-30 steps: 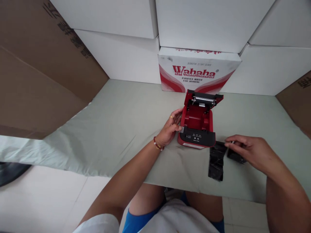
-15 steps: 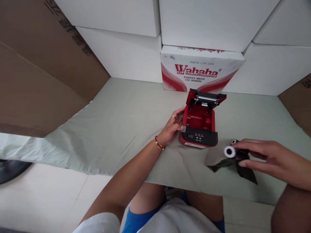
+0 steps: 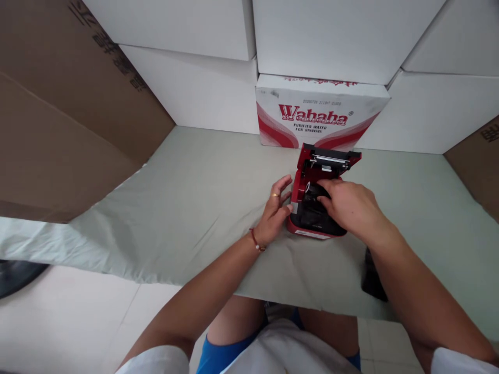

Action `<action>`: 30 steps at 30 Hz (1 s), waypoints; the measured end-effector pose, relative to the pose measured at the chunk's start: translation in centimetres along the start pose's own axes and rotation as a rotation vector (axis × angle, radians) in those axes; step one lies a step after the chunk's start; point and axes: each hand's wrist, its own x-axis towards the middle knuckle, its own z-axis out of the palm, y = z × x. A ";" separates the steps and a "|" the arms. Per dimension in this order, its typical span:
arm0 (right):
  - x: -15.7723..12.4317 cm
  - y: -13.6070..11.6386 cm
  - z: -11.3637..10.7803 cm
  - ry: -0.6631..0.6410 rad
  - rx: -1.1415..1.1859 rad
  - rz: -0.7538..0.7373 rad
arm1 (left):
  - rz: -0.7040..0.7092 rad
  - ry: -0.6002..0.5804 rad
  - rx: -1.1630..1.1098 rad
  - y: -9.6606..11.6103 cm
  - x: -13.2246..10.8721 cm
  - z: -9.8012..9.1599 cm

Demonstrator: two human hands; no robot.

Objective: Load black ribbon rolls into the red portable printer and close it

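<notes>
A small red and black printer [image 3: 297, 188] sits on the cloth-covered table with its lid [image 3: 331, 156] raised. My left hand [image 3: 276, 210] rests along the printer's left side, fingers spread, the thumb touching its grey corner. Inside the printer's compartment, my right hand [image 3: 346, 205] pinches a black roll [image 3: 313, 192] with a white core end facing left. Dark film from the roll appears to lie over the printer's front panel. The roll's right part is hidden by my fingers.
Behind the printer stands a white and red Wahaha water carton [image 3: 315, 117], backed by stacked white boxes [image 3: 191, 88]. A brown carton [image 3: 78, 130] rises at the left. Partly under my right forearm lies a black object [image 3: 373, 280]. The table's front edge is near my lap.
My right hand has carried the black roll left from the table into the open printer. My left fingers have loosened and spread beside the printer. A black object now shows beneath my right forearm.
</notes>
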 end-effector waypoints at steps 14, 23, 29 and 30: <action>2.1 0.2 0.5 0.042 0.046 -0.054 | 0.681 0.017 0.952 2.6 -2.8 2.8; -2.1 4.4 -0.2 0.603 0.913 0.088 | 0.741 0.029 0.937 2.5 -3.0 3.2; 0.2 5.9 1.8 0.735 0.963 0.040 | 0.782 0.044 0.964 2.4 -3.2 3.2; 0.4 5.9 2.1 0.702 0.959 0.010 | 0.811 0.050 0.966 2.5 -3.2 3.3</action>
